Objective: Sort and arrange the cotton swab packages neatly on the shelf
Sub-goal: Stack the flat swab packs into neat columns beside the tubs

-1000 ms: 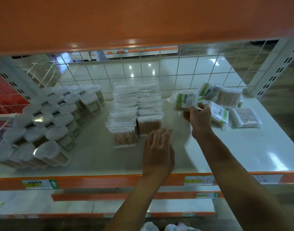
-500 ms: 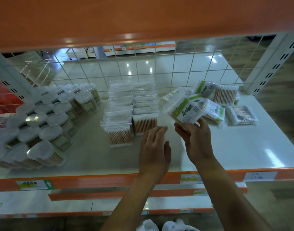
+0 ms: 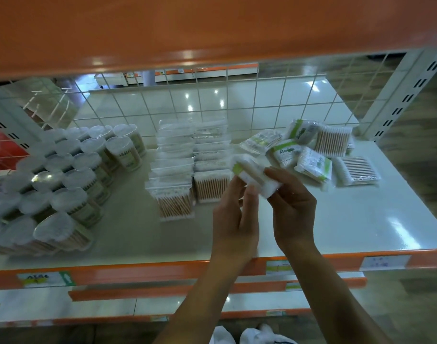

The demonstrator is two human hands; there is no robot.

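While left hand [image 3: 234,219] pinches it, right hand [image 3: 293,212] grips 1 package [image 3: 253,176].

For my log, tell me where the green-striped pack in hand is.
Head view, centre: left hand and right hand hold the pack above the shelf, between the bag rows and the loose pile.

White packet [image 3: 256,173] with a lime-green band, right there. Loose packs [image 3: 314,165] behind, white with green printed labels. Tan sticks in the clear rows [image 3: 177,202]. Pale greenish-white shelf [image 3: 361,219], orange lip [image 3: 138,270], and a white square-grid wire back [image 3: 237,100].
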